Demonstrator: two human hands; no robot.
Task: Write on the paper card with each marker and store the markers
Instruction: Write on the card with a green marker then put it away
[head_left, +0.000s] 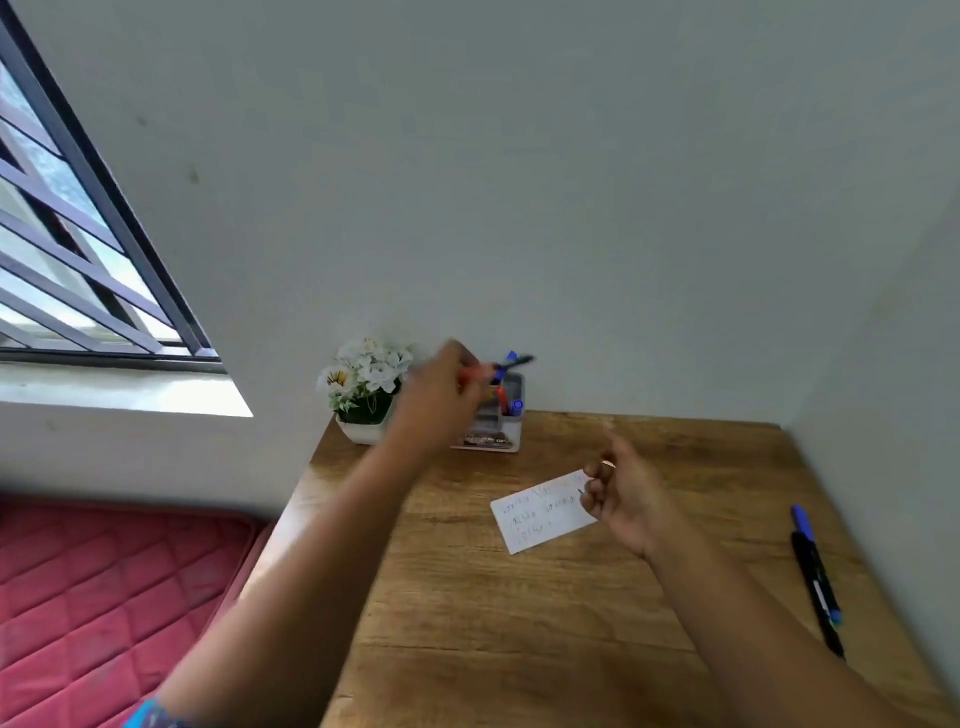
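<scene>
Head view: a white paper card (540, 512) is lying flat near the middle of a wooden desk (519, 623), carrying three short lines of faint handwriting in pale colours that are too blurred to read. The left hand (441, 400) is reaching out over the back of the desk, its fingers curling round a red marker (475, 375) that is blurring in the frame, just above a grey organizer (498, 415) standing against the wall. Inside the organizer a red marker and a blue-capped marker (516, 405) are standing upright, and a dark, blue-ended marker (511, 362) is sticking out slantwise above its rim. The right hand (623, 499) is hovering over the card's right end, index finger pointing toward the wall and the other fingers curling loosely, holding nothing that is showing. Well apart from both hands, two markers (815, 577), one black and one blue-capped, are lying side by side along the desk's right edge. A pot of white flowers (363, 384) is sitting just left of the organizer.
</scene>
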